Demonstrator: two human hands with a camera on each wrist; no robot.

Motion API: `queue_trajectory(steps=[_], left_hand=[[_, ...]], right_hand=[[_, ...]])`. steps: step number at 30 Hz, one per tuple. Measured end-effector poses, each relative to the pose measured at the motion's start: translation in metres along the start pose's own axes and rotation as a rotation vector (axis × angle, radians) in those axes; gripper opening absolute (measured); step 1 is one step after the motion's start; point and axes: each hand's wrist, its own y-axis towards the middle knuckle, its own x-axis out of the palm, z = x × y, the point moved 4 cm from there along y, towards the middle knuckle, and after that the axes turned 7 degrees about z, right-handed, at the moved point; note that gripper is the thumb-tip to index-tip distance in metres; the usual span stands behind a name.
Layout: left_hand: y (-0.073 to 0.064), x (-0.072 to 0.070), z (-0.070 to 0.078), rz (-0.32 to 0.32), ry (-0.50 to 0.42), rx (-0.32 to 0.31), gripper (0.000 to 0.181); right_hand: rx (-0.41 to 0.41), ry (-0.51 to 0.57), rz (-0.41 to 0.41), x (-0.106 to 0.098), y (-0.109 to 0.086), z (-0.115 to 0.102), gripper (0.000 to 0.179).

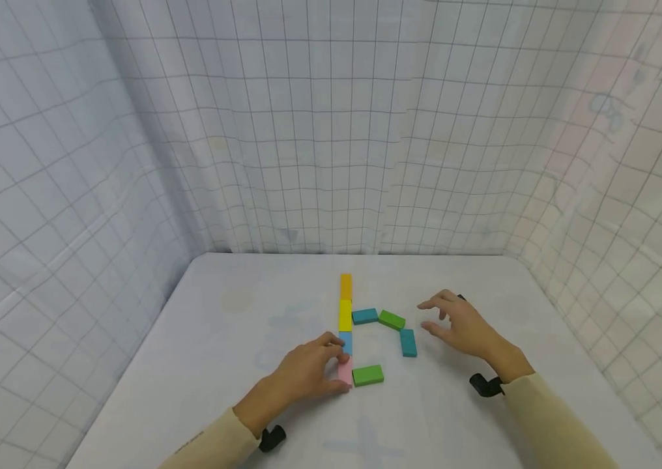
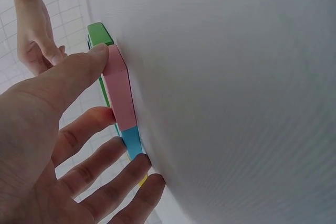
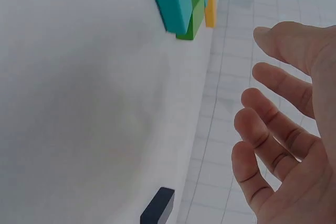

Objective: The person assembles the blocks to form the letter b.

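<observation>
On the white table, a pink block (image 1: 345, 371) lies at the near end of a straight row. My left hand (image 1: 307, 370) pinches it lengthwise, thumb at its near end and index finger at the far end. Beyond it in the row come a light blue block (image 1: 345, 340), a yellow block (image 1: 345, 315) and an orange block (image 1: 346, 286). A green block (image 1: 368, 376) lies beside the pink one. My right hand (image 1: 462, 329) hovers right of a teal block (image 1: 408, 342), fingers loosely bent and holding nothing, as the right wrist view also shows.
From the yellow block, another teal block (image 1: 365, 316) and a second green block (image 1: 392, 320) curve rightward to the first teal block. A dark block (image 3: 158, 206) lies on the table near the right hand. White grid-patterned curtains (image 1: 343, 130) enclose the back and sides.
</observation>
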Motion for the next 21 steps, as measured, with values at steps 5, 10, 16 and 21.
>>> queue_trajectory(steps=[5, 10, 16, 21], left_hand=[[-0.001, 0.003, -0.001, 0.006, 0.010, 0.004, 0.047], [-0.002, 0.006, 0.000, -0.004, 0.005, 0.001, 0.046], [-0.002, 0.002, 0.001, 0.013, 0.037, 0.008, 0.049], [-0.002, 0.000, 0.000, 0.005, 0.040, 0.001, 0.050]], right_hand=[[0.153, -0.028, 0.025, -0.006, -0.004, 0.031, 0.039], [0.219, -0.044, 0.062, -0.010, -0.011, 0.056, 0.041], [0.309, -0.060, 0.080, -0.015, -0.011, 0.079, 0.053], [0.421, -0.055, 0.005, -0.009, -0.012, 0.093, 0.066]])
